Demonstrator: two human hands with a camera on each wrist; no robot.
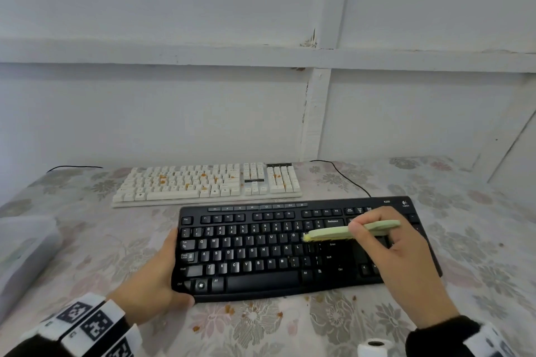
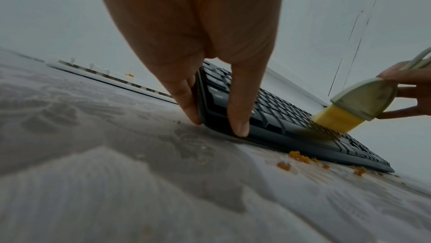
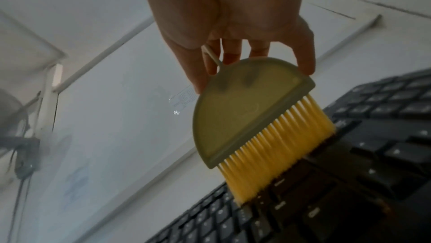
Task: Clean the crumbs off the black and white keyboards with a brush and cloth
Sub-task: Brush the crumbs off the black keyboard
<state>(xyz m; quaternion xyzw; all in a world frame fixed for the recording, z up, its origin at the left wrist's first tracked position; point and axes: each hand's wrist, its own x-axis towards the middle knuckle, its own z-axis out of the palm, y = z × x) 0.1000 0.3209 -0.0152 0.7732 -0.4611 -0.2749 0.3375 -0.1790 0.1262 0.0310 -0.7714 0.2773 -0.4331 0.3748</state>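
Observation:
The black keyboard lies near me on the flowered tablecloth, and its keys look free of crumbs. My left hand grips its left end, thumb at the front corner, fingers behind the edge. In my right hand I hold a pale green brush with yellow bristles, whose tips touch the keys right of the middle. Orange crumbs lie on the cloth in front of the black keyboard. Behind it sits the white keyboard, with orange crumbs scattered on it. No cloth is in view.
A translucent plastic box stands at the table's left edge. A small white roll sits at the near edge by my right wrist. A black cable runs from the back right. A white panelled wall closes off the back.

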